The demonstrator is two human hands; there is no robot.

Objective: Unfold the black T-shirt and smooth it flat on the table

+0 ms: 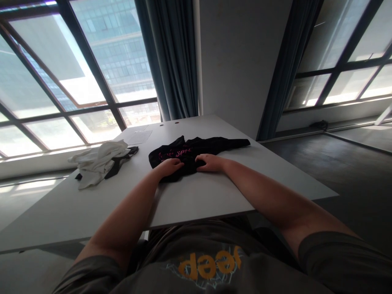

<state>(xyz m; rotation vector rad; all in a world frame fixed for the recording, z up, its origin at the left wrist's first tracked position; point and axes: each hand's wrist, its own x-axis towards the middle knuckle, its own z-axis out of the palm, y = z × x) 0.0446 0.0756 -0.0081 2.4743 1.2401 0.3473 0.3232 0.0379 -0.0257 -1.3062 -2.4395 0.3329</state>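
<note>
A black garment [214, 143] with pink lettering lies crumpled on the white table, and a long sleeve-like part of it stretches off to the right. On its near left part rests my left hand [171, 166], with the fingers closed on the fabric. My right hand [210, 163] grips the near edge a little further right, thumb and fingers curled around the cloth. Folds hide some of the fingertips of both hands.
On the left of the white table [202, 196] lies a heap of white cloth [99, 159] with black parts. A thin clear sheet [140, 137] lies behind it. Blue curtains [174, 61], windows and a grey pillar [239, 61] stand beyond the table.
</note>
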